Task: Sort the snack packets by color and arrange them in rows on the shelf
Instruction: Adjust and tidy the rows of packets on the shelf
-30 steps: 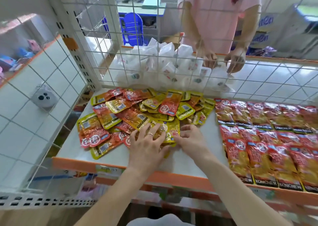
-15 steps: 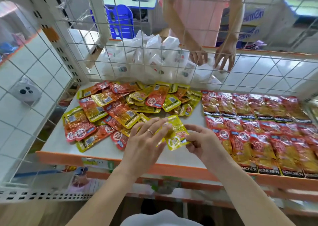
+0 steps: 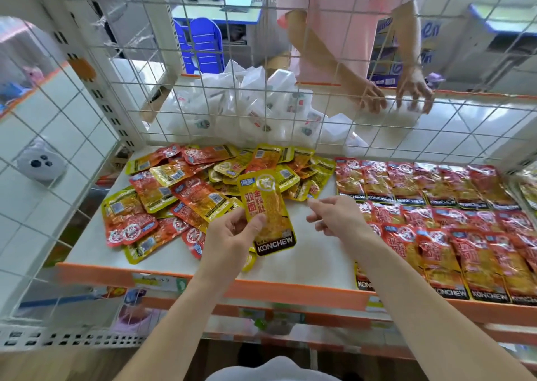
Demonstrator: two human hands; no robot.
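My left hand [image 3: 229, 238] holds a yellow snack packet [image 3: 268, 206] upright above the white shelf [image 3: 313, 261], thumb pressed on its front. My right hand [image 3: 337, 218] hovers just right of it with fingers loosely curled and nothing in it. Behind the hands lies a mixed pile of red and yellow packets [image 3: 186, 192] on the shelf's left half. Neat rows of red packets [image 3: 453, 221] cover the right half.
A wire grid [image 3: 261, 104] backs the shelf, and a second grid closes its left side. Beyond it sit white packets [image 3: 247, 110], and another person's hands [image 3: 398, 96] rest there. An orange shelf lip [image 3: 261, 289] runs along the front.
My left hand has lifted the yellow packet off the pile and turned it upright. My right hand has let go of it and drawn slightly right.
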